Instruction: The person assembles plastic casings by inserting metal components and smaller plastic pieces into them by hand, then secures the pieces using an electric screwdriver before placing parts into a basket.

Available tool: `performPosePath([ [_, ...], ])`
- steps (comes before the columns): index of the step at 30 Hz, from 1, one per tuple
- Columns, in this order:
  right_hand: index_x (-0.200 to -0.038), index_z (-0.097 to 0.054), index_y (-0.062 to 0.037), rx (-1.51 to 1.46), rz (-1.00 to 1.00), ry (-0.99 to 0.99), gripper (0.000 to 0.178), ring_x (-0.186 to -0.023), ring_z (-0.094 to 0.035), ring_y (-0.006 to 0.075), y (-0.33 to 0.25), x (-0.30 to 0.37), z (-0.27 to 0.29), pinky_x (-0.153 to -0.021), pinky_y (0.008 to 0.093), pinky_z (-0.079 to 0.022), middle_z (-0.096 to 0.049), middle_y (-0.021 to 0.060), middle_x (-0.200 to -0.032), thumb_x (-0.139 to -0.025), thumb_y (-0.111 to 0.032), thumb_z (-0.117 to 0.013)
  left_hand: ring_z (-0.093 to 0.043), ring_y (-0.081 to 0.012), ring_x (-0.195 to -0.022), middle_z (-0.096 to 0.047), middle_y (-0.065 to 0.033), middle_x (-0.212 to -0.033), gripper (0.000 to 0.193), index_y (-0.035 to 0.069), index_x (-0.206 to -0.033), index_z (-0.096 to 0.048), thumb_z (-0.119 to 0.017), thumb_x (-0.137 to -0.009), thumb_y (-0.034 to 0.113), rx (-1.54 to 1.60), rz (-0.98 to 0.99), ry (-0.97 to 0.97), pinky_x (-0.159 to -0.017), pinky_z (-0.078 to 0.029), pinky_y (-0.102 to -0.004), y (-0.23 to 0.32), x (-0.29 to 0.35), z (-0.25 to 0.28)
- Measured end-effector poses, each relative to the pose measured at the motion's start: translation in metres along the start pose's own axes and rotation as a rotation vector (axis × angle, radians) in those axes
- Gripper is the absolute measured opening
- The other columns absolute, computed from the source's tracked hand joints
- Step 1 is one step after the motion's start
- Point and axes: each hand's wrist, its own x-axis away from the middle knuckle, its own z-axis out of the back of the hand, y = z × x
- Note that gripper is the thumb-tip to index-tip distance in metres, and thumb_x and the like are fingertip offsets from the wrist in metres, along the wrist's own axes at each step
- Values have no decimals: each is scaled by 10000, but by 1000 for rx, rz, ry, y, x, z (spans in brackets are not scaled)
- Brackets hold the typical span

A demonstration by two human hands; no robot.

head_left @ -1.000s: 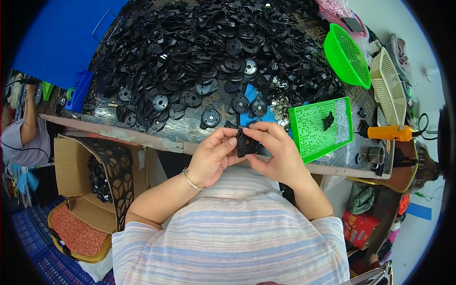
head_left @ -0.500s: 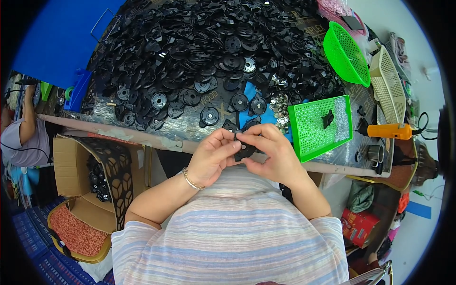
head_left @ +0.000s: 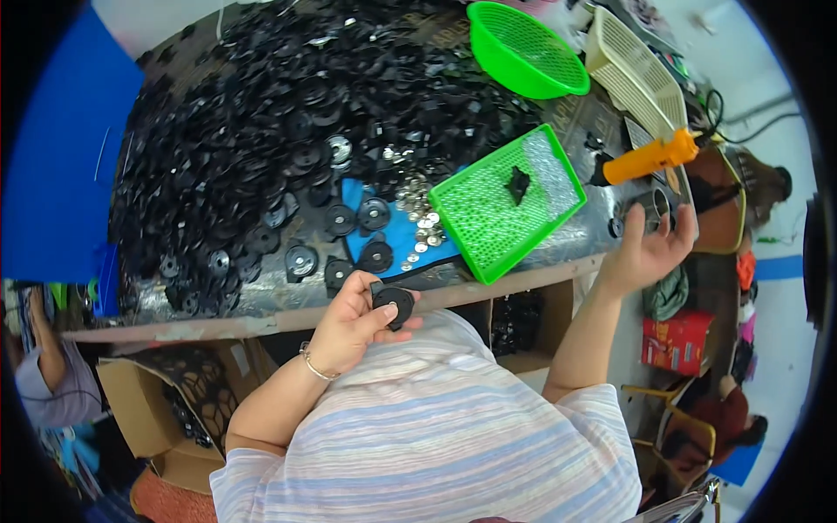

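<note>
In front of my body, my left hand (head_left: pixel 342 329) grips a black round plastic part (head_left: pixel 404 302), with the thumb pressed against its centre. My right hand (head_left: pixel 643 260) is off to the right, palm up and fingers spread, with nothing visible in it. Just beyond its fingertips, at the table's right end, stands a metal cup (head_left: pixel 661 206), partly hidden by them. On the table past my left hand lie several similar round black parts (head_left: pixel 374 213) on a blue cloth (head_left: pixel 353 192), beside a scatter of small silvery metal discs (head_left: pixel 427 228).
A large heap of black parts (head_left: pixel 244 131) covers the table. To the right are a green perforated tray (head_left: pixel 478 261) with silvery bits, a green basket (head_left: pixel 523 52), a cream basket (head_left: pixel 641 70) and an orange corded tool (head_left: pixel 649 159). A cardboard box (head_left: pixel 131 410) stands below the edge.
My right hand has let go of the black part and swung far right, its fingers opening. My left hand keeps the part. The whole view has turned toward the right.
</note>
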Motion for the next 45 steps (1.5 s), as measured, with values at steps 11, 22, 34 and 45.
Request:
performPosePath([
  [11,-1136,-445,-14,-678,-487,-174,324,-802,-587,164,68,-52,-30,-712,265,-475,-552,71,-930,-837,-58,-561,-613,-218,-872,-562,-81,-999,261,67,-1089,-425,-510,-851,6,-83,117,13,-675,-545,-289,-20,-52,-28],
  [22,-1170,-365,-27,-847,-575,-322,683,-642,-530,198,-17,1,-14,-557,302,-456,-491,105,-906,-753,-512,-604,-614,-264,-896,-557,-119,-1019,223,46,-1081,-427,-478,-866,8,-73,84,88,-716,-553,-301,-26,-70,-34],
  [34,-978,-431,15,-905,-434,-396,416,-649,-519,187,-37,45,-38,-574,280,-462,-436,119,-886,-788,-290,-639,-621,-202,-874,-547,-105,-1056,310,36,-1156,-373,-449,-864,-32,-196,87,78,-697,-548,-245,-33,-69,-37],
  [45,-967,-425,14,-877,-441,-402,368,-647,-518,182,-35,49,-41,-570,279,-465,-438,122,-874,-800,-257,-608,-620,-204,-873,-542,-104,-1054,271,24,-1124,-385,-449,-864,-23,-187,116,57,-709,-548,-251,-30,-71,-36],
])
